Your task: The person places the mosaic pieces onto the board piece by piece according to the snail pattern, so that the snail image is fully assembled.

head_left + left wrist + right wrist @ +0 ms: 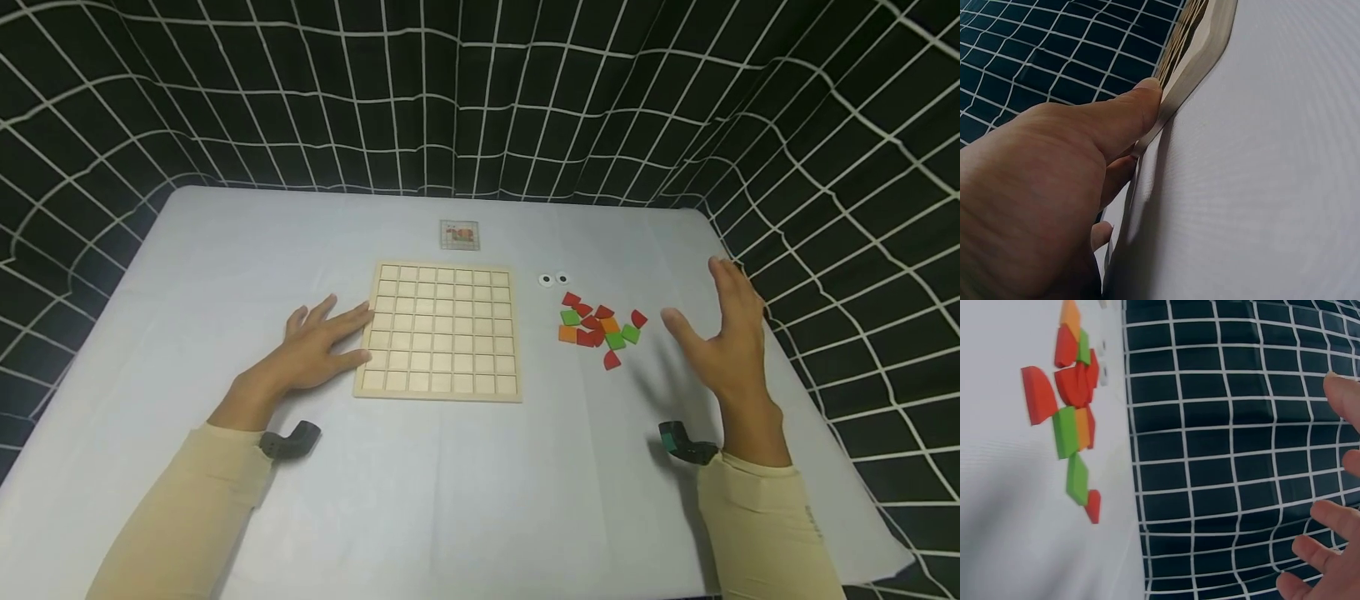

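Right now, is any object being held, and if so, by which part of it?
Nothing appears held. The left hand only touches the left edge of the wooden board with its fingers; the right hand is empty.

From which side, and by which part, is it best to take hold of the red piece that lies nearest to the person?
Probably pinch the red piece by its left and right edges, coming down from the near side. It is thin and lies flat, so its edges seem the best hold; a green piece lies just beyond it, while bare white tabletop lies on its near side.
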Available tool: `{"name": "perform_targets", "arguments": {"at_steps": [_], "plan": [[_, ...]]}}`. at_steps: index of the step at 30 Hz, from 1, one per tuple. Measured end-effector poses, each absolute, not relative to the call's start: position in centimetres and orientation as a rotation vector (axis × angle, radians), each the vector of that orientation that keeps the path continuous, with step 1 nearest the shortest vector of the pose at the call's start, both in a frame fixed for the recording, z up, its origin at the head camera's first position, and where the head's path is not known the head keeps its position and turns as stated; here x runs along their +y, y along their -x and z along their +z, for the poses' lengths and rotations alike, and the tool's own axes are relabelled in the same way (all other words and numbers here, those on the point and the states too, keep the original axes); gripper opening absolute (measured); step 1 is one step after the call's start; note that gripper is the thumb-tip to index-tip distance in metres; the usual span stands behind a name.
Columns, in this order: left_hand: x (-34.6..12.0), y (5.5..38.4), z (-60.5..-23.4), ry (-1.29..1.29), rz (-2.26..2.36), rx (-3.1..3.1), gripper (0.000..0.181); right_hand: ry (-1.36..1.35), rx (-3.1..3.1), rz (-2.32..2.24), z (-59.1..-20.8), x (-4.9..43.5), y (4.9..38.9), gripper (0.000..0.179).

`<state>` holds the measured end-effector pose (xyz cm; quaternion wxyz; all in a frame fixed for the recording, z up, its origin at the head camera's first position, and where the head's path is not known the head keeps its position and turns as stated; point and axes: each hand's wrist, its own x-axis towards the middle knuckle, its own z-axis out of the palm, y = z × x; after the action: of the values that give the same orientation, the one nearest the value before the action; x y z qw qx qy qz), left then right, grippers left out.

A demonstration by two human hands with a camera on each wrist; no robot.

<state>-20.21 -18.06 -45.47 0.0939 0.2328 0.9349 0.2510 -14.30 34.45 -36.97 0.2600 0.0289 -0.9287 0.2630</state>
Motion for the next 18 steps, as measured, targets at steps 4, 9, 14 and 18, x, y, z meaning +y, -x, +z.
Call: {"name": "perform_targets", "arguments": {"at_steps": [4,9,14,18], "plan": [[-18.2,20.2,-45.3,-0.685,0.739,2.772,0.067,-0.093,-2.504,0.72,-37.5,34.4,14.6,0.079],[-18.2,20.1,-45.3,-0.677,0.752,2.781,0.066,-0.119,-2.495,0.733,-38.4,34.6,15.4,0.076],[-18.1,20.2,-45.5,-0.687,0.754,2.771,0.067,-0.084,-2.52,0.763,-39.4,34.8,15.6,0.074],[-18.1,20.2,-45.5,-0.685,0.752,2.768,0.067,-0.086,-2.518,0.782,-40.2,35.1,15.9,0.073]]}}
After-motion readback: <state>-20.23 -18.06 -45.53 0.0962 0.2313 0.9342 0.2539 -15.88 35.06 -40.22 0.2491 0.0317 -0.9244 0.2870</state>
